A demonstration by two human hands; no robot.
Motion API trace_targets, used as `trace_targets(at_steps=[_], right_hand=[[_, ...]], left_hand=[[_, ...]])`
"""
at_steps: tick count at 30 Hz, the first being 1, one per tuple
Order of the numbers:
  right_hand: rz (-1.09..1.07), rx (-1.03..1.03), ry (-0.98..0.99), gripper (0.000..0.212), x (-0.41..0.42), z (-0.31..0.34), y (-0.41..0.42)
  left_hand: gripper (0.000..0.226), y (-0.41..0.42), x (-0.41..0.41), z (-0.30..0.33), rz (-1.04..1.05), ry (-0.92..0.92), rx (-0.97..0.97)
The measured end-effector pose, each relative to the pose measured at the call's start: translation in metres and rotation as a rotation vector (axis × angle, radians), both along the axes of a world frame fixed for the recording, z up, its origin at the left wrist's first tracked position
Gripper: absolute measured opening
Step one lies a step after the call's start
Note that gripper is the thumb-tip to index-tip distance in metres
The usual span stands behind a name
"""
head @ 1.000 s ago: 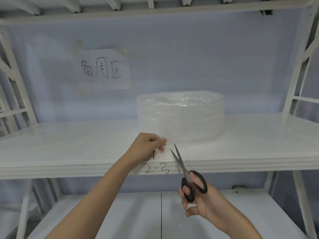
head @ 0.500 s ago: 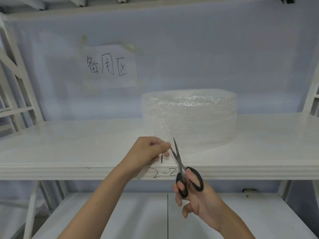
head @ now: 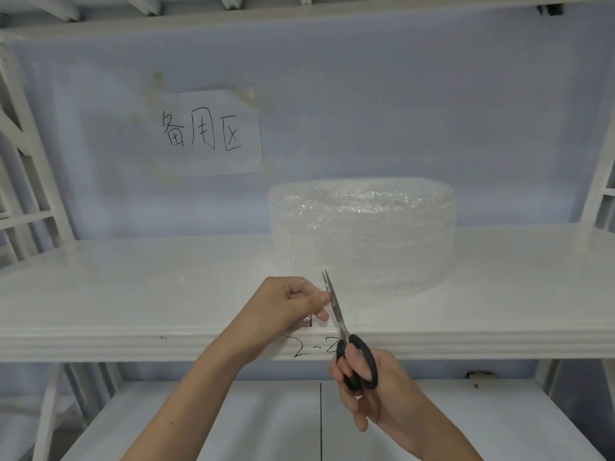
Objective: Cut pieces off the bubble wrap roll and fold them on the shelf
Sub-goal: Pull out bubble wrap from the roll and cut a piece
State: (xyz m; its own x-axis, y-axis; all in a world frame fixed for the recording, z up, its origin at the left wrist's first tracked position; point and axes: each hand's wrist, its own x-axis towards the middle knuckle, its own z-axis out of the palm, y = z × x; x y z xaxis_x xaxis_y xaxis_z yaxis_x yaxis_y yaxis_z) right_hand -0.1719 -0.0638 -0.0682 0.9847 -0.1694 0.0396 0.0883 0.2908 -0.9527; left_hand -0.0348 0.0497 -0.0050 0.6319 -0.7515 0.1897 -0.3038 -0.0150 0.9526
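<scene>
A wide clear bubble wrap roll (head: pixel 362 234) stands on end on the white shelf (head: pixel 133 287), right of centre. Its loose end reaches forward to the shelf's front edge. My left hand (head: pixel 286 304) pinches that loose end between thumb and fingers. My right hand (head: pixel 369 390) holds black-handled scissors (head: pixel 346 341) just below the shelf edge. Their blades point up, nearly closed, against the wrap right beside my left thumb.
A paper sign (head: pixel 206 133) with handwritten characters is taped to the pale blue back wall. White frame posts stand at the left (head: pixel 30 161) and right (head: pixel 602 168). A lower shelf (head: pixel 266 424) lies beneath, with "2-2" written on the upper shelf's front edge.
The scissors rose and shifted left until the blades reached the wrap beside my left thumb, and the blades closed further. My left hand kept its pinch on the loose end.
</scene>
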Motion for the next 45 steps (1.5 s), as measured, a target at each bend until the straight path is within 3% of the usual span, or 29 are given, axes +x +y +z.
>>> trace_targets(at_steps=[5, 9, 13, 17, 21, 25, 38, 45], right_hand=[[0.045, 0.026, 0.066, 0.040, -0.005, 0.010, -0.001], [0.019, -0.068, 0.078, 0.044, -0.005, 0.019, -0.003], [-0.024, -0.139, 0.052, 0.044, -0.004, 0.021, -0.002], [-0.038, -0.136, 0.061, 0.036, -0.005, 0.023, 0.001], [-0.055, -0.137, 0.073, 0.039, -0.007, 0.025, 0.003], [-0.048, -0.088, 0.090, 0.052, -0.006, 0.028, 0.003], [-0.031, -0.143, 0.059, 0.047, -0.005, 0.042, 0.001], [-0.057, -0.300, 0.102, 0.056, -0.004, 0.052, -0.002]], left_hand=[[0.015, 0.004, -0.002, 0.002, -0.089, -0.067, 0.045], [0.013, 0.006, -0.002, 0.003, -0.146, -0.088, 0.082], [0.014, 0.006, -0.003, 0.003, -0.132, -0.089, 0.055], [0.032, 0.005, -0.007, 0.004, -0.050, -0.096, -0.021], [0.021, 0.003, -0.007, 0.000, 0.037, -0.059, -0.103], [0.020, 0.003, -0.008, -0.003, 0.001, -0.052, -0.113], [0.019, 0.006, -0.011, -0.001, -0.091, -0.100, -0.118], [0.018, 0.009, -0.009, 0.001, -0.104, -0.129, -0.101]])
